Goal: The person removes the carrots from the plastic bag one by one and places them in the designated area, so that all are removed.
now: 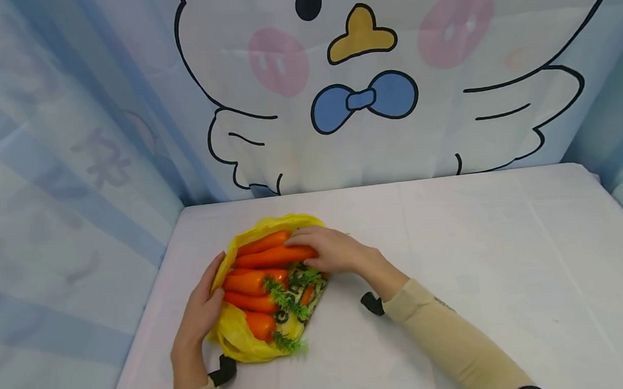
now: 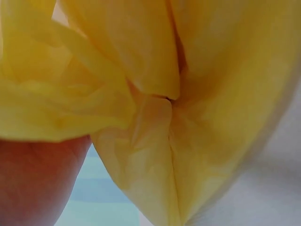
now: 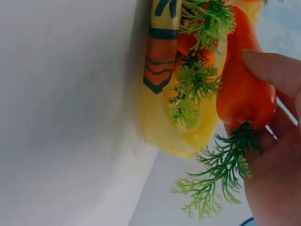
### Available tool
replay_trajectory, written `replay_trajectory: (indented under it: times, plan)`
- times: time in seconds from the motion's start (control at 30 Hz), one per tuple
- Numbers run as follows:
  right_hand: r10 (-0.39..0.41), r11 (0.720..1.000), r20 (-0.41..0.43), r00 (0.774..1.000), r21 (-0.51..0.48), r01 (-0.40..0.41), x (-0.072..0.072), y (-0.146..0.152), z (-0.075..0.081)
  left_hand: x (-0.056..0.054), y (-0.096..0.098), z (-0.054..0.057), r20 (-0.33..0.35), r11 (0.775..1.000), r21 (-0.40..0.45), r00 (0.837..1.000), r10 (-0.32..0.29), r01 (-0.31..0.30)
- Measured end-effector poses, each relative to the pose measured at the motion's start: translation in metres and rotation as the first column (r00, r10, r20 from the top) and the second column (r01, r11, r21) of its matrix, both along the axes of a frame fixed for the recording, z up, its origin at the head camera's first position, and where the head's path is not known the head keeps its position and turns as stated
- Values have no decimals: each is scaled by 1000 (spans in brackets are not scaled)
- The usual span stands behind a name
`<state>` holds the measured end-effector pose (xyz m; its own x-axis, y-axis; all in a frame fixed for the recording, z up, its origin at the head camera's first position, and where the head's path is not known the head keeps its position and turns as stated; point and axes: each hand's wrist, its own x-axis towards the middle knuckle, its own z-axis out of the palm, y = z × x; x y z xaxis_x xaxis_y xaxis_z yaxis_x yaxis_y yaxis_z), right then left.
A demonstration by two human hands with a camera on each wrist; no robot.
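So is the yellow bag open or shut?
Open: the yellow bag gapes, showing orange carrots inside, with the left hand at its edge.

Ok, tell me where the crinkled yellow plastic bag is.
In the head view, the yellow bag lies left of centre on the white-covered table, with orange carrots in its open mouth and the left hand at its left edge.

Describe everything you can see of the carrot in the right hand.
The carrot is glossy, orange and plastic-looking, its blunt broad end bearing feathery green leaves. It is beside other carrots at the open yellow bag, broad end rightward in the head view. The right hand grips that end between thumb and fingers.
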<state>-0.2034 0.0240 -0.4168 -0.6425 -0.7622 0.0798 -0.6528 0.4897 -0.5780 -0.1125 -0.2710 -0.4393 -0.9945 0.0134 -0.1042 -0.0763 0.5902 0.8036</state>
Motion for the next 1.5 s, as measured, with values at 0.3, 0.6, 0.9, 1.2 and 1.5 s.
replay_trajectory:
  times: [0.3,0.6,0.9,1.2,1.5]
  plan:
    - [-18,1000,-12,1000,-7,18,-1,18,1,2,1,3,6,1000,7,1000,5,-5]
    - [-47,998,-32,998,-51,45,-4,46,1,2,1,4,19,1000,21,1000,7,-7]
    - [-99,992,-23,995,-81,97,-9,70,-1,4,1,4,42,1000,25,999,18,-19]
    - [-134,986,-46,990,-107,128,-13,97,-1,4,2,3,34,999,29,999,17,-18]
    - [-203,974,-15,979,-107,200,-18,122,-3,3,2,3,34,1000,25,999,15,-16]
